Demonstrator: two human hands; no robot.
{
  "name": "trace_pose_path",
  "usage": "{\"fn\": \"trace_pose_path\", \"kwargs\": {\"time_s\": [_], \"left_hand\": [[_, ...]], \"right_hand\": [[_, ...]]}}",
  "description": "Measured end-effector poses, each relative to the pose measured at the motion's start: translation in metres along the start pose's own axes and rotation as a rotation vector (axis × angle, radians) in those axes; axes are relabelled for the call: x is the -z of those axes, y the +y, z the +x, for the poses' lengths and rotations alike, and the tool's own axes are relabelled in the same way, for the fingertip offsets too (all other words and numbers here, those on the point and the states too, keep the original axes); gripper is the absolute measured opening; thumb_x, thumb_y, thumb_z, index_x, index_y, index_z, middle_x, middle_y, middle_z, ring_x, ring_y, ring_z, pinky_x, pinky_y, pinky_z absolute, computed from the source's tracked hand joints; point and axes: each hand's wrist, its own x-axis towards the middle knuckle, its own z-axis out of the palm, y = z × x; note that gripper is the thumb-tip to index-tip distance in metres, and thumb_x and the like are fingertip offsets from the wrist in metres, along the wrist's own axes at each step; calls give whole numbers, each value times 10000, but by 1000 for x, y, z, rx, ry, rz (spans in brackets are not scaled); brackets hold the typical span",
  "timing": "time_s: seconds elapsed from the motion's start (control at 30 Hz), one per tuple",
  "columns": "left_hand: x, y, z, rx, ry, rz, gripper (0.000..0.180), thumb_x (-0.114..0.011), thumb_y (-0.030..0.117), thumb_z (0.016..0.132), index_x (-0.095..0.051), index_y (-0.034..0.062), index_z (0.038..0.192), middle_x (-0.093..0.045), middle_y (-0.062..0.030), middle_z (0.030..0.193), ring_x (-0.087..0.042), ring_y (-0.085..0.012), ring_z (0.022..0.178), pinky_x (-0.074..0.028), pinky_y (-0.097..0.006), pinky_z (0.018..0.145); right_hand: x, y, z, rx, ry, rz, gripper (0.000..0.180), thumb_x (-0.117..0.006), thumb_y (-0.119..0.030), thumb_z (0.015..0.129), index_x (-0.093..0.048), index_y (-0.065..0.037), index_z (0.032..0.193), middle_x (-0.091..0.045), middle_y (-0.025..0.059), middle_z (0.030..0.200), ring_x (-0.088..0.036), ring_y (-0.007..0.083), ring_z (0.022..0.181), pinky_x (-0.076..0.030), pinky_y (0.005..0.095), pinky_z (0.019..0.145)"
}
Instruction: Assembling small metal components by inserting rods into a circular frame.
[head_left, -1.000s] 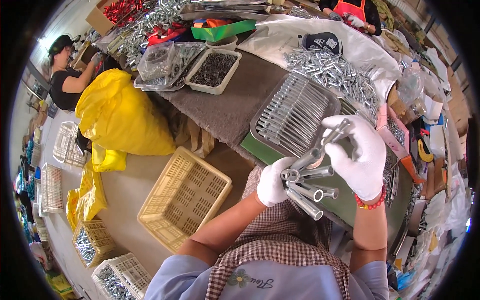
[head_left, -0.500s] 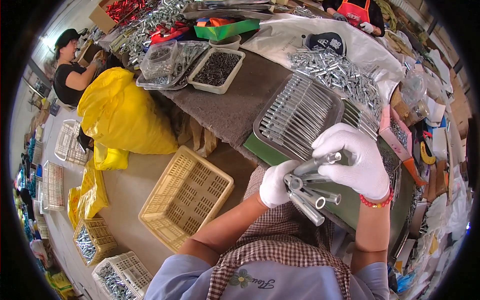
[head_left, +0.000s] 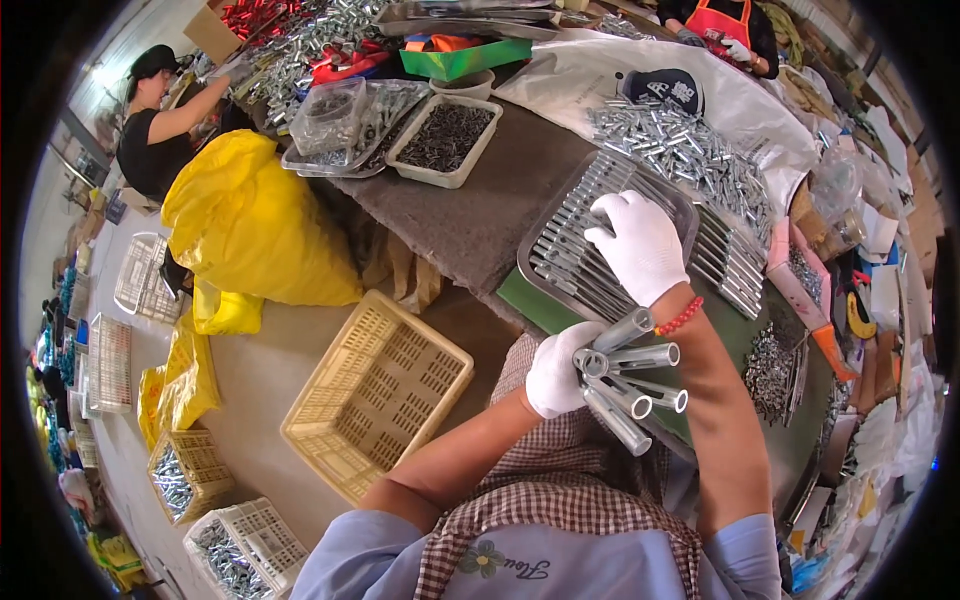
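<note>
My left hand (head_left: 562, 370), in a white knit glove, is closed around a fanned bunch of several metal tubes (head_left: 625, 437). Their hollow ends point toward my right forearm and my apron. My right hand (head_left: 642, 245), also gloved and with a red bead bracelet at the wrist, is over a metal tray (head_left: 527, 238). Its thumb and fingers are apart, and nothing shows between them. Slim silvery rods (head_left: 575, 265) lie side by side in that tray, just under the right fingertips. Whether the fingertips touch them I cannot tell.
A heap of short metal tubes (head_left: 680, 145) lies beyond the tray on a white sack. Left of it stands a tub of dark small parts (head_left: 446, 138). A beige crate (head_left: 375, 400) and a yellow sack (head_left: 250, 225) are at left. Two people work farther off.
My right hand has left the tubes held in my left hand and moved up and away to the tray of rods. My left hand keeps its hold, nearly still.
</note>
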Motion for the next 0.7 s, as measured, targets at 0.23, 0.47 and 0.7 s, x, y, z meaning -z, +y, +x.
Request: {"fn": "trace_pose_path", "kwargs": {"time_s": [0.23,0.47,0.7], "left_hand": [[-6,-2,-1,22,26,-87,474,-788,105,659,-561,7,1064,-620,-86,848,-617,-236,740,-513,-330,663],[3,10,0,76,26,-192,381,-751,6,690,-558,-11,1018,-557,-14,819,-554,-102,691,-505,-260,627],[-1,11,4,135,-11,-184,326,-759,23,669,-561,1,927,-561,-3,775,-552,-88,674,-486,-241,599]], "right_hand": [[-1,0,2,-48,-58,33,203,-698,-177,796,-629,-72,956,-668,131,873,-646,326,812,-503,406,742],[82,-16,-40,-290,249,1088,292,-612,-42,848,-580,32,1128,-629,80,920,-602,120,723,-502,251,652],[118,-23,-121,-157,569,1078,339,-536,14,823,-501,57,1157,-608,118,902,-600,171,724,-515,279,679]]}}
